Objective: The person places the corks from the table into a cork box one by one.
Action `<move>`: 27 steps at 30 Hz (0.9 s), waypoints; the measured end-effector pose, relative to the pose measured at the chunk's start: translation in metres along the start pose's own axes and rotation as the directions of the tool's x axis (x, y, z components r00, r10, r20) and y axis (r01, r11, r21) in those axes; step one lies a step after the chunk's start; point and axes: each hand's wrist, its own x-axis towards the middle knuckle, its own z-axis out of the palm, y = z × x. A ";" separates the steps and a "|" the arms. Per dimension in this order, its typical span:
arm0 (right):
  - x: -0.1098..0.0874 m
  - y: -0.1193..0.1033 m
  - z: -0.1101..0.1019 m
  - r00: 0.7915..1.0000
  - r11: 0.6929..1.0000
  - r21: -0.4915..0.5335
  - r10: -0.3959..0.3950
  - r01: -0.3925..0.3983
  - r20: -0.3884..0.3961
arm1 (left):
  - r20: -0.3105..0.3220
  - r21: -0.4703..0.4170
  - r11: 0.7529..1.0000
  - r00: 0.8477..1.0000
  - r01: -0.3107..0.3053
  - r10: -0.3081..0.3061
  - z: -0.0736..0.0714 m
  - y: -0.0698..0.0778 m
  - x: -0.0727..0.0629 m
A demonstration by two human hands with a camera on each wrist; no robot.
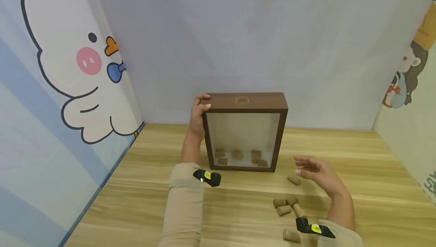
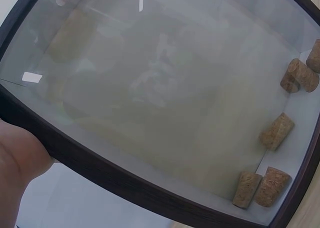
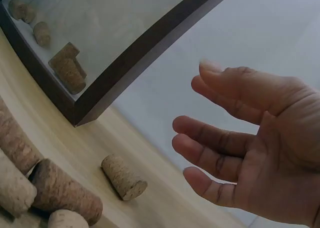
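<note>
A dark brown wooden shadow box (image 1: 248, 101) with a clear front stands upright on the table, a round hole in its top. My left hand (image 1: 197, 116) grips its upper left corner, thumb at the front edge. Several corks (image 2: 276, 130) lie inside along the bottom. To the right of the box, my right hand (image 1: 321, 175) hovers with loosely bent fingers and nothing in them. Just below and left of it a single cork (image 3: 124, 178) lies on the table. The right wrist view shows the palm and all its fingers apart from any cork.
Several loose corks (image 1: 284, 210) lie in a cluster in front of the box, and another cork (image 1: 291, 235) is closer to the front. A pale curtain (image 1: 238, 42) hangs behind the wood-grain table (image 1: 146, 186). Cartoon-printed panels (image 1: 51, 125) flank both sides.
</note>
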 end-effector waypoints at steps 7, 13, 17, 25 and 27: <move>0.005 0.022 0.004 0.992 0.990 -0.072 0.124 -0.122 0.015 | 0.017 -0.017 1.000 1.000 0.012 -0.012 -0.001 0.003 0.000; 0.010 0.032 0.009 0.989 0.982 -0.122 0.145 -0.144 0.003 | 0.027 0.004 1.000 1.000 0.006 -0.007 0.007 0.020 -0.006; 0.012 0.035 0.011 0.993 0.982 -0.151 0.120 -0.116 0.017 | 0.018 0.022 1.000 1.000 0.005 -0.006 0.010 0.026 -0.009; 0.014 0.037 0.015 0.996 0.963 -0.259 0.081 -0.068 0.041 | 0.023 0.011 1.000 1.000 -0.001 0.001 0.001 0.001 0.000; 0.013 0.036 0.015 0.994 0.960 -0.263 0.106 -0.093 0.036 | 0.019 0.010 1.000 1.000 -0.011 0.011 0.001 -0.002 0.000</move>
